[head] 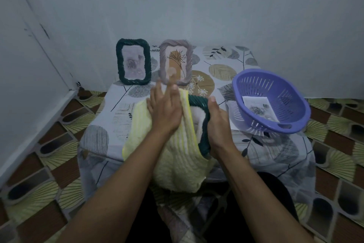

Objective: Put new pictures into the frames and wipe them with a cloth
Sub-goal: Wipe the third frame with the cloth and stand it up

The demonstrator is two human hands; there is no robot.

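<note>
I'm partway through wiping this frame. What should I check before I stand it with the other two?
1. Grip: the right hand grips the held frame by its edge. Ok.
2. Wiping contact: the left hand presses the yellow cloth onto it. Ok.
3. New picture seated in it: the cloth covers most of the front. Cannot tell.
4. Landing spot: there is bare tablecloth to the right of the mauve frame. Ok.
5. Neighbours: the green standing frame and the mauve frame stand upright with pictures in them. Ok.
6. Purple basket emptied: a print lies in it. Not ok.
</note>
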